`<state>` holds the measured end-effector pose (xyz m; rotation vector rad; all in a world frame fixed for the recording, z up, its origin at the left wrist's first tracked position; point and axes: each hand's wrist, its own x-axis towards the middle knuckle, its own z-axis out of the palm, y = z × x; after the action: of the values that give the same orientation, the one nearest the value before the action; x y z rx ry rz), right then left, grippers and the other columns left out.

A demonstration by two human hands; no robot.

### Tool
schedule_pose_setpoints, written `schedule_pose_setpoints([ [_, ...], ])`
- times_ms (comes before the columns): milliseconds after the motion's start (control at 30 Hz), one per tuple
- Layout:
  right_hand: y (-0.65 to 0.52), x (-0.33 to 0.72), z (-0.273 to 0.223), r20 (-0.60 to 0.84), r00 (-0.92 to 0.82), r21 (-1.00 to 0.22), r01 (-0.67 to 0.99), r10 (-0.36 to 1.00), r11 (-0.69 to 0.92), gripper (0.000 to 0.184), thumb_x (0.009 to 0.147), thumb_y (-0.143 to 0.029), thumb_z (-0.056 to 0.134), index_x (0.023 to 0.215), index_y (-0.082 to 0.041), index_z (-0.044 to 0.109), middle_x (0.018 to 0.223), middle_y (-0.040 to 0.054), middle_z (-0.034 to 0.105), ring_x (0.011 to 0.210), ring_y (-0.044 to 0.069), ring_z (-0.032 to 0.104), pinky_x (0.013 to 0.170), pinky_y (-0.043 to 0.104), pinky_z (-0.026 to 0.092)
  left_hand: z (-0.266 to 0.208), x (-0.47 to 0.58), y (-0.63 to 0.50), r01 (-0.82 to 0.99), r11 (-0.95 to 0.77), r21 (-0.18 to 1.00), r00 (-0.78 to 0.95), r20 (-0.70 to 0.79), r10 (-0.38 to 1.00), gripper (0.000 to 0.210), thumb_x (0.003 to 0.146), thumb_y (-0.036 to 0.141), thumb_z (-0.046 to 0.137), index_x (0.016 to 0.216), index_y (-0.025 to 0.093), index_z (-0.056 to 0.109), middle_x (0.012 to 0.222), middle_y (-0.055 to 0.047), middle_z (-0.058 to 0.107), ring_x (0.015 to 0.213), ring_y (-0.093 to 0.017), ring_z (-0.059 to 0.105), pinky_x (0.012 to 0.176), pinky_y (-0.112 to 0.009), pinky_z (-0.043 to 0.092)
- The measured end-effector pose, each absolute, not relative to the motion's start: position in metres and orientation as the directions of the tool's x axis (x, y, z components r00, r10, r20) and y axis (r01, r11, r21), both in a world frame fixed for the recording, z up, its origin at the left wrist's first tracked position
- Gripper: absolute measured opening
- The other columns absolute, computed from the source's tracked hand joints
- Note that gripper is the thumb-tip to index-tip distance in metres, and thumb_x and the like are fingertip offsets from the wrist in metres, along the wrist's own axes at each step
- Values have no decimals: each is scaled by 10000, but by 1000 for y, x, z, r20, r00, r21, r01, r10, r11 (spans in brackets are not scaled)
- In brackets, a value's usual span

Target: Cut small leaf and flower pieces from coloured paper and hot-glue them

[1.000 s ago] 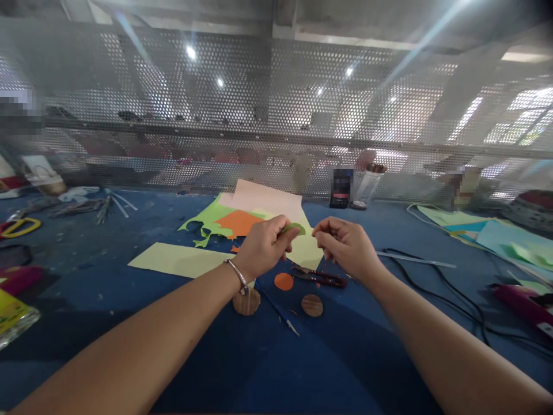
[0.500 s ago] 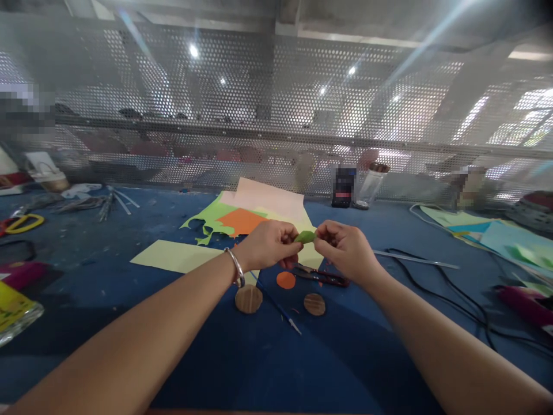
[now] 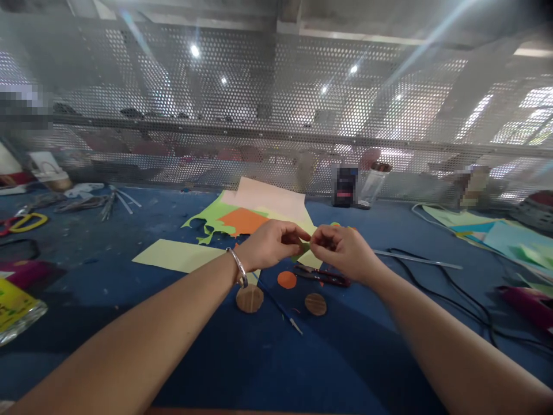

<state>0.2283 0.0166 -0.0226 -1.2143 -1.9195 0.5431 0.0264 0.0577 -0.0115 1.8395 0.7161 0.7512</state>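
My left hand, with a bangle at its wrist, pinches a small green paper piece, mostly hidden by the fingers. From the other side my right hand closes thumb and fingers on the piece's edge, the fingertips of both hands meeting. Below them lie an orange paper disc and small dark-handled scissors. Two round brown cardboard discs lie nearer me. Between these rests a blue craft knife or pen-like tool, pointing toward me.
Behind my hands are a pale pink sheet, an orange sheet and cut green paper. A pale yellow strip lies left. Black cable curves right. A clear jar stands before the perforated screen. Yellow-handled scissors lie far left.
The green piece has turned and sunk between my fingers, showing much less. My right hand has shifted slightly left, closer to my left hand. Small yellow-green and orange bits now show behind it.
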Motion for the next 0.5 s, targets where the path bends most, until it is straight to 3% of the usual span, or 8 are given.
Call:
schedule_pose_setpoints([
  [133, 18, 233, -22, 461, -160, -709, 525, 873, 471, 92, 854, -263, 614, 802, -191, 638, 656, -26, 564, 555, 116, 484, 517, 251, 374, -10, 26, 58, 20, -108, 994, 520, 82, 850, 110, 729, 99, 775, 831, 125, 741, 711, -13, 678, 661, -109, 596, 686, -262, 464],
  [267, 13, 230, -24, 635, -235, -493, 610, 736, 620, 68, 883, -207, 618, 922, -188, 671, 770, -1, 604, 580, 107, 519, 556, 249, 425, -9, 28, 57, -91, 19, 996, 452, 24, 892, 131, 758, 173, 786, 827, 126, 686, 741, -19, 668, 668, -114, 618, 671, -259, 480],
  [367, 9, 227, -26, 680, -348, -333, 639, 646, 694, 99, 923, -195, 604, 997, -191, 670, 873, 21, 623, 606, 101, 548, 593, 252, 453, -10, 32, 54, -154, 89, 984, 409, -18, 912, 122, 783, 152, 765, 832, 130, 655, 751, -21, 676, 701, -129, 644, 699, -265, 508],
  [500, 7, 226, -26, 691, -397, -273, 630, 604, 727, 75, 954, -201, 605, 1005, -196, 660, 945, 36, 651, 644, 103, 575, 621, 250, 464, -11, 38, 50, -226, 116, 967, 342, -33, 939, 135, 809, 132, 752, 826, 149, 619, 730, 5, 670, 673, -113, 633, 708, -258, 525],
])
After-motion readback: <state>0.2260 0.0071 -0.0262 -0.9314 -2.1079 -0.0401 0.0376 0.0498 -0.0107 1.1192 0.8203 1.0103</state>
